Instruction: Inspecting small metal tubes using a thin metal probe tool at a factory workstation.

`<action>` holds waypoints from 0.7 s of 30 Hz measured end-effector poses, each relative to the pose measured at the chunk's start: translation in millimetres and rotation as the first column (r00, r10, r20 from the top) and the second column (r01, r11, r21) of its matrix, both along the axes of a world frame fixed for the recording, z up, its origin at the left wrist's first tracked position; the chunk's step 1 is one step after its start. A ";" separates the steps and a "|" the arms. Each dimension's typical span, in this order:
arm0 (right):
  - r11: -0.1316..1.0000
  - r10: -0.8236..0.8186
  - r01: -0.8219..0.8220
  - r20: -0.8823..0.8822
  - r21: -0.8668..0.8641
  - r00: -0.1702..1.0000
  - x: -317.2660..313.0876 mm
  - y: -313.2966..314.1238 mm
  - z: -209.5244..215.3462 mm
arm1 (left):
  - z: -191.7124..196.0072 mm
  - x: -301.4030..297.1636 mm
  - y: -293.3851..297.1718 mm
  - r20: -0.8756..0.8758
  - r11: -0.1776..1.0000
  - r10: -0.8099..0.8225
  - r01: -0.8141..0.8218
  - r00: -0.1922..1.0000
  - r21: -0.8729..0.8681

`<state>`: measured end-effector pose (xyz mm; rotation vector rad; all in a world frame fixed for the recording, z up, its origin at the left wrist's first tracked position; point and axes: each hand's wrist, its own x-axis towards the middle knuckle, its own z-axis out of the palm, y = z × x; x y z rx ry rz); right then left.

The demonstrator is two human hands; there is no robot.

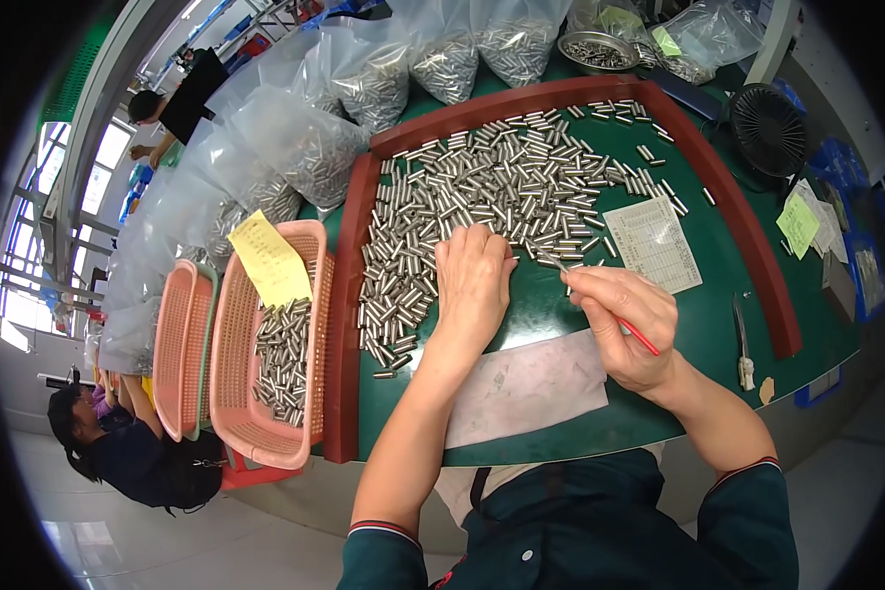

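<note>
A large heap of small silver metal pins point(501, 177) is spread over the green tabletop point(551, 305). My left hand point(474, 280) lies palm down at the near edge of the heap, fingers stretched forward onto the pins; anything under the palm is hidden. Between the thumb and fingers of my right hand point(624, 320) is a slim pair of tweezers point(641, 337) with a red end. Its silver tip points left toward loose pins at the heap's edge. A printed paper sheet point(654, 244) lies beyond my right hand, and a whitish cloth point(529, 388) lies between my forearms.
Dark red rails point(341, 324) border the work area. At left stand pink baskets point(228, 374), one holding pins and a yellow note point(270, 258). Bags of pins point(369, 84) line the back. A black fan point(767, 128) and another metal tool point(741, 339) are at right. Two people are at left.
</note>
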<state>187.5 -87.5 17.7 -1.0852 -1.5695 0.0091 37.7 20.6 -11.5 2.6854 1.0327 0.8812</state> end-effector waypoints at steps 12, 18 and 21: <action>1.000 0.003 -0.003 0.005 0.020 1.000 -0.6 0.9 0.6 | 7.4 -1.6 -2.6 0.285 0.958 -0.007 0.087 0.958 -0.271; 1.000 0.017 -0.017 -0.004 -0.004 1.000 -0.2 -0.9 0.9 | 20.0 -15.2 -9.6 0.603 0.374 0.357 0.483 0.713 -0.792; 1.000 0.028 -0.028 0.007 0.007 1.000 -0.4 -0.4 1.6 | 15.2 -22.0 -7.5 0.617 0.302 0.390 0.538 0.684 -0.787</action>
